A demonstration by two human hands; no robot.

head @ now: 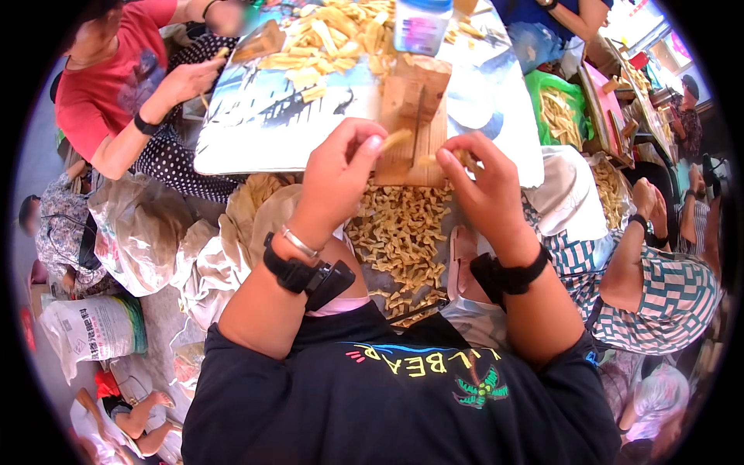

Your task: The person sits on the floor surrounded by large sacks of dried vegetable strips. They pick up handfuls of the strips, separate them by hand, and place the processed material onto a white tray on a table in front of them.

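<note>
My left hand (pixel 343 168) pinches a thin yellowish dried strip (pixel 397 139) between thumb and fingers, over the left side of a wooden board (pixel 430 157). At the board's right side, my right hand (pixel 485 174) holds one or more similar pale pieces (pixel 467 158) in its curled fingers. The board lies at the near table edge and carries an upright wooden block (pixel 427 87) with a dark, narrow bar in front. Farther back, a heap of dried strips (pixel 340 35) covers part of the table (pixel 250 145). Many small, short pieces (pixel 401 232) lie below the board, between my legs.
A plastic tub with a blue lid (pixel 422 29) stands behind the block. A co-worker in red (pixel 110 99) sits at left, another in a patterned top (pixel 662 296) at right. Plastic sacks (pixel 139 226) and a green-lined container of strips (pixel 558 116) flank the table.
</note>
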